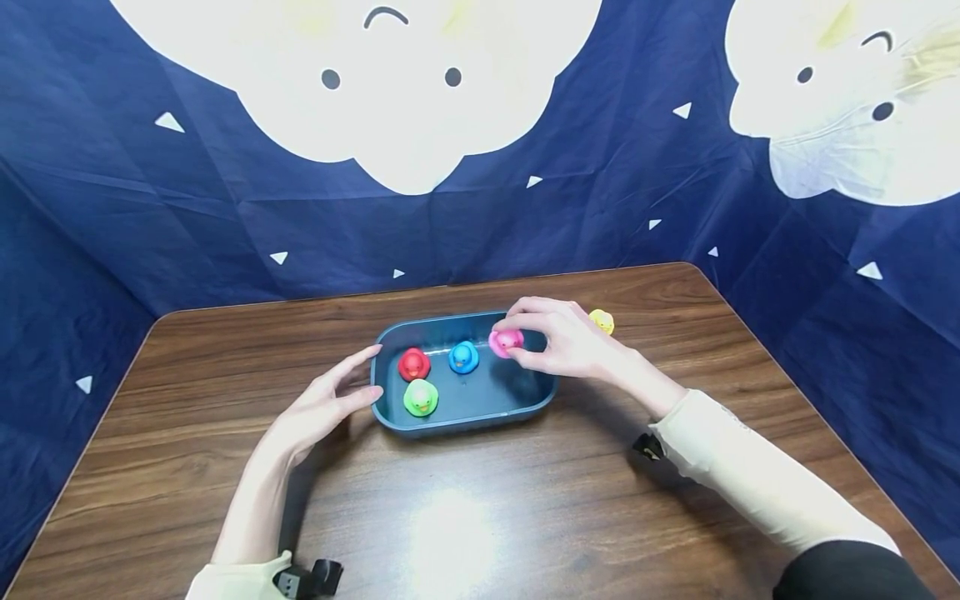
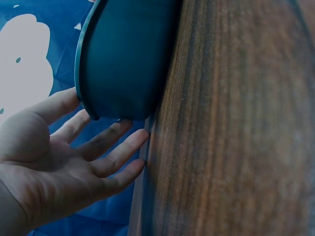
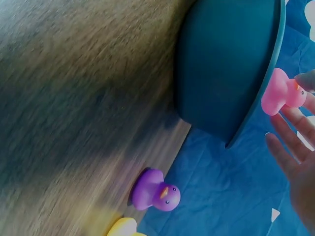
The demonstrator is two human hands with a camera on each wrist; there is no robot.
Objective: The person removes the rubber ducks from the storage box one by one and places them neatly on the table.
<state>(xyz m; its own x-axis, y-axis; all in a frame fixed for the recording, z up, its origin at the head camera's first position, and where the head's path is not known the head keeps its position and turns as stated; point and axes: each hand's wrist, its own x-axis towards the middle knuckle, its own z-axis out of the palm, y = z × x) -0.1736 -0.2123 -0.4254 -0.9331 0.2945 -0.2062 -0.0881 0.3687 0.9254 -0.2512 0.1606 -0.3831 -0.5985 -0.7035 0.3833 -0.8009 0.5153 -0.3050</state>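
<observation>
Spread left grip (image 1: 318,410) touches tray (image 1: 480,398) holding three ducks (image 1: 414,365); right grip (image 1: 561,337) pinches pink duck (image 1: 506,342).

Below the right fingers (image 3: 290,137), their wrist view crops the yellow duck (image 3: 123,227); the head view hides the purple duck (image 3: 155,191).

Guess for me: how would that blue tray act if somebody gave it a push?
The blue tray is probably stiff, since its walls look even beside the left hand. It would likely slide rather than tip, being wide and low. The red duck, green duck and blue duck inside might shift, having bare floor beside them.
</observation>
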